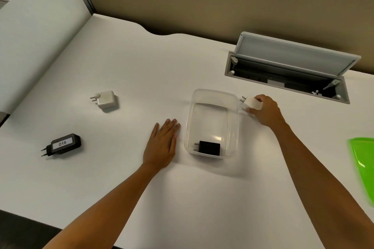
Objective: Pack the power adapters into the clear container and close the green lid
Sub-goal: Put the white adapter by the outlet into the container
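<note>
A small white power adapter [252,103] is pinched in the right hand [265,111] just beside the clear container [212,99], where one black adapter [208,148] lies. The left hand [162,143] is laid flat, holding nothing. Lifting over the rim is called for next.

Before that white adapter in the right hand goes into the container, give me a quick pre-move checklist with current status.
1. Grip: right hand pinches the small white adapter between its fingers: ok.
2. Container open, no lid on: ok.
3. Room inside: only the black adapter at the near end, far end free: ok.
4. Path: held adapter is just outside the container's far right corner, prongs pointing toward it; whether it clears the rim: cannot tell.
5. Left hand flat on the desk beside the container, not holding it: not ok if it slides.
6. Green lid off to the right, partly out of frame: ok.
</note>
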Demonstrator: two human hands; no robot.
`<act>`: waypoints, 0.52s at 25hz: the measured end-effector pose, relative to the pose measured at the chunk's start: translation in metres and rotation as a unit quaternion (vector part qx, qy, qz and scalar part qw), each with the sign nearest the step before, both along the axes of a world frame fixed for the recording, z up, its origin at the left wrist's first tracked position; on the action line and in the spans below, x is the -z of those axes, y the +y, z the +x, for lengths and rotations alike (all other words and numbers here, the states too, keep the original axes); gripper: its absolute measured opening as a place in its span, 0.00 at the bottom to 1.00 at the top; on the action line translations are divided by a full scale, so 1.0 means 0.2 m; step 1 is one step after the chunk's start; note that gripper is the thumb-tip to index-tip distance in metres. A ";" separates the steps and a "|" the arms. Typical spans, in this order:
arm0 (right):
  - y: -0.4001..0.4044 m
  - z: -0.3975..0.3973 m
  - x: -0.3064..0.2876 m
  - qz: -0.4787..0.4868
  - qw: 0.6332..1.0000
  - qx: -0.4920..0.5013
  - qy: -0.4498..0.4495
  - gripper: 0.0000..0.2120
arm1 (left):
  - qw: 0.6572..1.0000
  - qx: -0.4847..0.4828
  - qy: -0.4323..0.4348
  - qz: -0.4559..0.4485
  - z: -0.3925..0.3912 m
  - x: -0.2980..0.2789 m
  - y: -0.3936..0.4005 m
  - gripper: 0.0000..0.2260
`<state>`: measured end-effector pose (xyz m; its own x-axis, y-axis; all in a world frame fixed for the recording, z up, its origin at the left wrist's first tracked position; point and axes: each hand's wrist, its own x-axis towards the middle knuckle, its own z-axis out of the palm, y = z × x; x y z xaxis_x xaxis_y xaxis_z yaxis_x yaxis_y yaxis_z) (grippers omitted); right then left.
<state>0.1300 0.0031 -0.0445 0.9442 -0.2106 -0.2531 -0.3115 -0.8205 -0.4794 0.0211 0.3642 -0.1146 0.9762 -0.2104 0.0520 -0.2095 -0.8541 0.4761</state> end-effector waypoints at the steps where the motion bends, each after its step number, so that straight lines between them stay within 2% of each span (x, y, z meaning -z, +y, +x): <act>1: 0.00 -0.02 -0.03 0.038 0.999 0.031 -0.006 0.28 | 1.000 0.000 0.000 0.000 0.00 0.00 0.00 0.23; 4: 0.05 -0.11 -0.15 0.125 0.981 0.115 -0.092 0.26 | 1.000 0.001 0.000 -0.001 0.00 0.01 0.00 0.23; 7: 0.19 -0.21 -0.29 0.171 0.973 0.062 -0.143 0.24 | 1.000 0.001 0.002 0.000 0.00 0.01 0.00 0.23; 10: 0.36 -0.30 -0.35 0.204 0.973 -0.042 -0.101 0.24 | 1.000 0.002 0.002 0.002 0.00 0.01 0.00 0.23; 13: 0.53 -0.37 -0.27 0.119 0.984 -0.135 -0.018 0.27 | 1.000 0.002 -0.003 0.001 -0.01 -0.01 0.00 0.23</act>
